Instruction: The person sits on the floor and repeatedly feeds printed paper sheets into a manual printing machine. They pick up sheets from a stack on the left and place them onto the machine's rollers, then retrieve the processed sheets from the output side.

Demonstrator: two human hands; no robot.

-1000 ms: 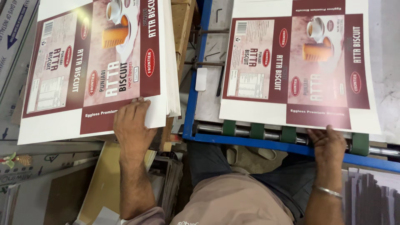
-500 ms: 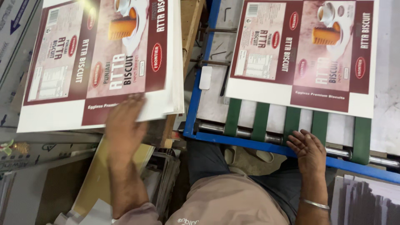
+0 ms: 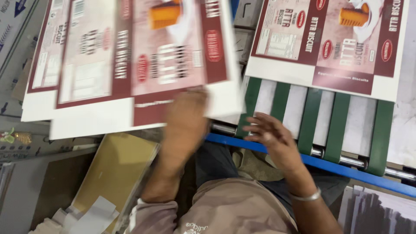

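At the far left a stack of printed carton sheets (image 3: pixel 43 93) lay flat, white-bordered with maroon and pink panels. Over it, slanting towards the middle, a single printed sheet (image 3: pixel 143 65) was blurred with motion (its picture of an orange biscuit pile only just readable), and the person's left hand (image 3: pixel 186 123) lay against its lower edge; I could not tell how its grip stood, whether pinching the sheet or merely pressing on it, because the hand was smeared as well. Below that hand a yellowish-brown board (image 3: pixel 115 173) leaned near the person's lap, with torn white scraps (image 3: pixel 93 212) at its foot. Right of centre the right hand (image 3: pixel 271 134) hovered with fingers spread and its grip open, holding nothing, just above the blue rail (image 3: pixel 346 171) at the near end of the feeder. A silver bangle (image 3: pixel 305 197) circled that wrist. Beyond the rail ran the green belts (image 3: pixel 338 125), side by side over pale rollers, and further up them, well apart from the right hand, another printed sheet (image 3: pixel 329 41) rode flat.
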